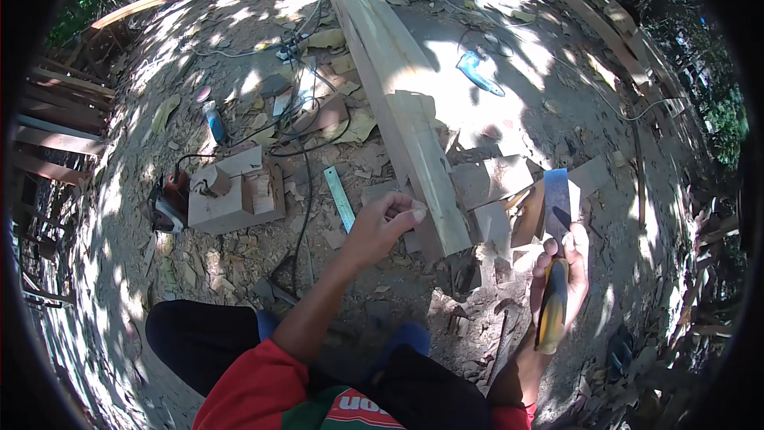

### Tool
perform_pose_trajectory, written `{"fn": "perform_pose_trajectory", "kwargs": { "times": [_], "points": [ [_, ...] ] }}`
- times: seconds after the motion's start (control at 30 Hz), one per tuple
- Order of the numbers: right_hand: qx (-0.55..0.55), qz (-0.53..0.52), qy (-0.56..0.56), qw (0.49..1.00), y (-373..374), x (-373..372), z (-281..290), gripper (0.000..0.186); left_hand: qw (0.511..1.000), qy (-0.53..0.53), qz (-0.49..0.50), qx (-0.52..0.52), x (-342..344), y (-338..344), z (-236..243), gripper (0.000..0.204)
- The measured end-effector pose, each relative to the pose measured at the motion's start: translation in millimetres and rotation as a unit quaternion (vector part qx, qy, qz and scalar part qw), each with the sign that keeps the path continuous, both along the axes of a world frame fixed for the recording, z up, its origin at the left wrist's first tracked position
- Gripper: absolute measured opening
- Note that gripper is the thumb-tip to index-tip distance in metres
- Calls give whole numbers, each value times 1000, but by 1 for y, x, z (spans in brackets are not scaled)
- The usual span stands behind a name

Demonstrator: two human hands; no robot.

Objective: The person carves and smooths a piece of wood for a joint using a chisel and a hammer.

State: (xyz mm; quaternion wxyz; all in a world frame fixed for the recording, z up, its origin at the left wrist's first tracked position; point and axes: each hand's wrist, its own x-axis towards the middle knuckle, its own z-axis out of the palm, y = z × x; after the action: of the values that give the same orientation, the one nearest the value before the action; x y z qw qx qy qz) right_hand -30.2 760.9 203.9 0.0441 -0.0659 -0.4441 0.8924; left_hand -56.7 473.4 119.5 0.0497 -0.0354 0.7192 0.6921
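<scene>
Flanking the long pale wooden beam, the left hand is half-curling, contents unclear; the right hand is firmly gripping a yellow-handled flat metal blade.

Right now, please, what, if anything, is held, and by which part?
The right hand holds a flat-bladed tool by its handle; the left hand, nothing visible.

The beam lies between the ruler and the bladed tool.

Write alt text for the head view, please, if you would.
A person's right hand holds a flat-bladed tool; the left hand is near the end of a long beam. A notched block lies farther left on littered ground.
</scene>
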Motion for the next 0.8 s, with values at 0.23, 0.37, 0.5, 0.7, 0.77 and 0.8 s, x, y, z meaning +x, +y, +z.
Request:
{"fn": "perform_pose_trajectory", "kwargs": {
  "times": [0.23,0.37,0.5,0.7,0.77,0.8],
  "points": [
    [-86,125,310,939,41,25,8,58,941,-29,-163,-296,-49,20,36,71],
    [309,-147,261,903,33,28,1,53,871,-88,-252,-411,-71,26,62,78],
    [295,-191,151,924,24,17,-11,43,916,-35,-214,-339,-80,14,41,67],
    [41,-25,106,993,3,-4,3,24,950,180,-158,-200,-66,17,26,29],
    [93,-92,176,976,-10,-22,-2,19,922,262,-122,-259,-54,22,21,22],
    [85,-64,219,970,-12,-28,7,26,916,282,-123,-256,-52,29,19,22]
  ]
}}
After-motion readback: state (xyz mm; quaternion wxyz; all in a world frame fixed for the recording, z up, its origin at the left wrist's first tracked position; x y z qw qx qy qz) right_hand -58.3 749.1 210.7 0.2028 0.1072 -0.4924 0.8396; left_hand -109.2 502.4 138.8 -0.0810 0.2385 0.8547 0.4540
